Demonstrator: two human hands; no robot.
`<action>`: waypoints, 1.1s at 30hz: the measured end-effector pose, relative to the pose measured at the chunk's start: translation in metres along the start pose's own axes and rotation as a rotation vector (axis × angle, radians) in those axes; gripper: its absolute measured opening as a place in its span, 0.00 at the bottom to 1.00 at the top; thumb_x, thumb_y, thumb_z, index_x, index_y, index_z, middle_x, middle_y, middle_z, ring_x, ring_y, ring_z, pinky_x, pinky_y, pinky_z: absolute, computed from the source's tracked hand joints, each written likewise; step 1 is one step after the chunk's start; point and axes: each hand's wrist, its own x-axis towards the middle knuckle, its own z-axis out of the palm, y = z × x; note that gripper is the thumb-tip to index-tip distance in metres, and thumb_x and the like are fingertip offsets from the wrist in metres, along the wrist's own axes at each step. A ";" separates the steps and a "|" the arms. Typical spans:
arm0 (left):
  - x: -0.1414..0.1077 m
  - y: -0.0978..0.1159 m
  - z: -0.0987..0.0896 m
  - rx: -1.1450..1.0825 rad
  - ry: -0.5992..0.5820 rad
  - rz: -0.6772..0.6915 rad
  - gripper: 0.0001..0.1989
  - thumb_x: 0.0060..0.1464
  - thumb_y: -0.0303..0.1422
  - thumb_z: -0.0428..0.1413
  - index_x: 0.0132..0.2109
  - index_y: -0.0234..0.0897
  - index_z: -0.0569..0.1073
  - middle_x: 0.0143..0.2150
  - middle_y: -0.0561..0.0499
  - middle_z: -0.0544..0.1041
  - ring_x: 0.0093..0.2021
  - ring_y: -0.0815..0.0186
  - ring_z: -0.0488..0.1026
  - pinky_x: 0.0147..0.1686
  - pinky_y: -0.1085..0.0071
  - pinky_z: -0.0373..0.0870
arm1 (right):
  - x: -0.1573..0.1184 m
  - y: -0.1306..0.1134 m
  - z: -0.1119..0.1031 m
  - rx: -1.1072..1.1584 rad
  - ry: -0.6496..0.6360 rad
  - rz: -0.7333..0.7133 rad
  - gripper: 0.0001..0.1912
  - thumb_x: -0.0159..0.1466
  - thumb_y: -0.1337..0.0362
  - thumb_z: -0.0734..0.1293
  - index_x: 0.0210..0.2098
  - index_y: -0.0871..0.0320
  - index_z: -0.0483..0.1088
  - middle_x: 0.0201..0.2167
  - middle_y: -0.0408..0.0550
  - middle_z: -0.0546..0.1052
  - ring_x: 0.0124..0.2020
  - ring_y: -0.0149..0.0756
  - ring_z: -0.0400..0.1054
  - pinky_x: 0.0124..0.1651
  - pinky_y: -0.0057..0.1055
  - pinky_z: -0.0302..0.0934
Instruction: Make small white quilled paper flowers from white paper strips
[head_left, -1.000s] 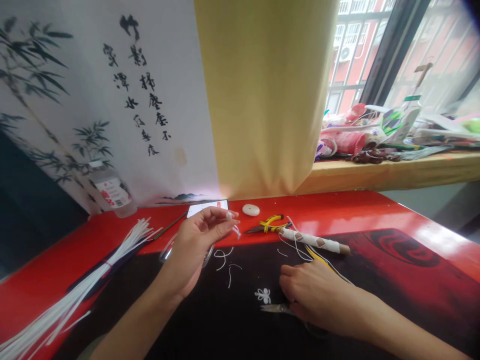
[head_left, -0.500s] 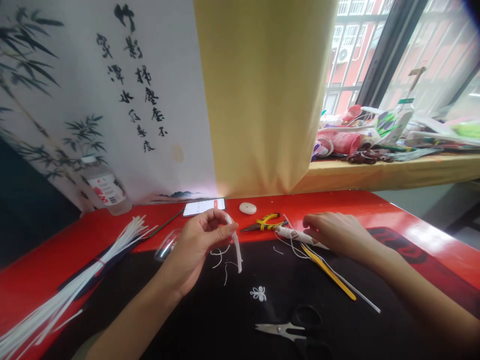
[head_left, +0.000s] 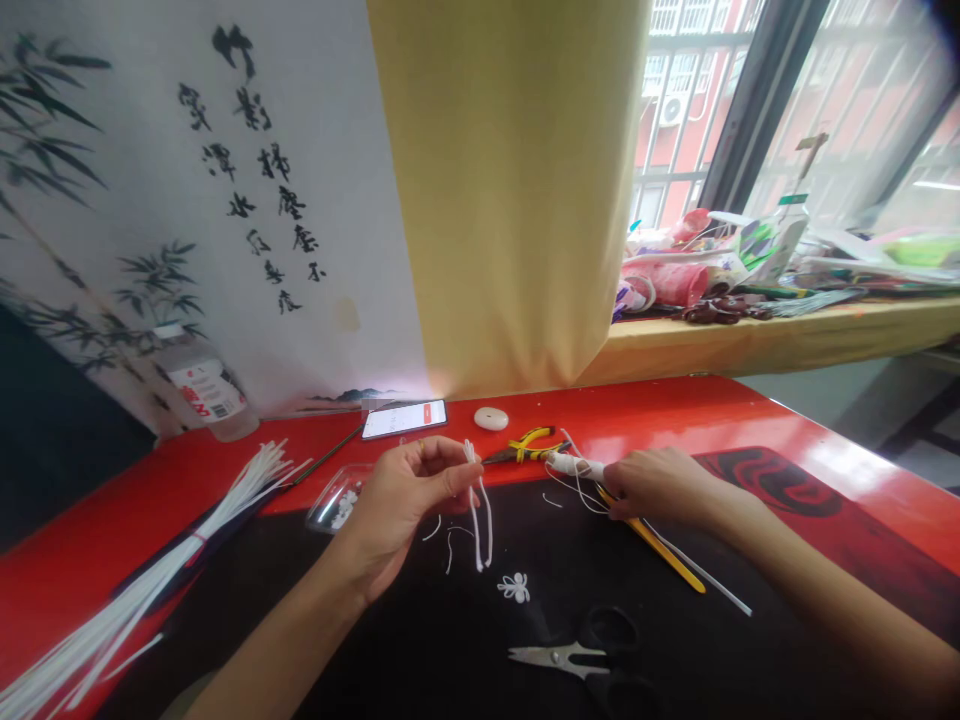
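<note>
My left hand (head_left: 420, 495) pinches a thin white strip (head_left: 477, 530) between thumb and fingertips; two lengths of it hang down side by side. My right hand (head_left: 660, 480) is closed around the right end of a spool of white thread (head_left: 574, 466), whose left end sticks out. Under the right fingers lie yellow tweezers (head_left: 671, 558), their upper end covered. Below the left hand, a small white looped flower shape (head_left: 514, 587) rests on the black mat (head_left: 420, 640). Scissors with black handles (head_left: 559, 656) lie in front of it.
Yellow-handled pliers (head_left: 531, 445) and an oval white object (head_left: 491, 418) lie behind the hands. Left are a bundle of white strips (head_left: 202, 530), a clear box (head_left: 337, 500), a phone (head_left: 405, 419) and a bottle (head_left: 208, 385). Thread scraps lie mid-mat. Clutter fills the windowsill (head_left: 787, 320).
My right hand has come down from above the spool and closed on its right end. The strip in my left hand has turned, so its two hanging lengths show apart.
</note>
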 end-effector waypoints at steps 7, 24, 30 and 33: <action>-0.002 -0.004 -0.002 0.021 -0.057 0.023 0.09 0.38 0.28 0.63 0.31 0.34 0.73 0.28 0.53 0.73 0.28 0.71 0.70 0.30 0.74 0.67 | 0.002 -0.006 0.006 0.038 0.060 -0.047 0.09 0.53 0.72 0.59 0.23 0.62 0.70 0.21 0.55 0.73 0.21 0.37 0.66 0.22 0.27 0.44; -0.005 -0.003 0.001 -0.022 -0.085 -0.015 0.11 0.38 0.24 0.62 0.33 0.35 0.75 0.30 0.52 0.76 0.30 0.71 0.72 0.31 0.76 0.67 | -0.018 -0.010 -0.030 0.492 0.352 -0.182 0.11 0.62 0.58 0.57 0.41 0.57 0.57 0.21 0.39 0.68 0.20 0.29 0.60 0.23 0.26 0.52; -0.007 -0.002 0.001 -0.029 -0.072 -0.033 0.08 0.40 0.24 0.60 0.32 0.35 0.74 0.29 0.53 0.74 0.28 0.73 0.70 0.27 0.78 0.67 | -0.023 -0.023 -0.040 0.648 0.504 -0.201 0.13 0.64 0.59 0.54 0.45 0.56 0.59 0.33 0.46 0.70 0.32 0.32 0.65 0.33 0.28 0.59; -0.006 -0.002 0.001 -0.035 -0.091 -0.029 0.06 0.43 0.26 0.59 0.33 0.34 0.74 0.29 0.53 0.73 0.27 0.73 0.70 0.26 0.78 0.66 | -0.029 -0.032 -0.046 0.657 0.574 -0.250 0.15 0.65 0.61 0.52 0.49 0.55 0.59 0.37 0.48 0.67 0.36 0.32 0.64 0.37 0.29 0.60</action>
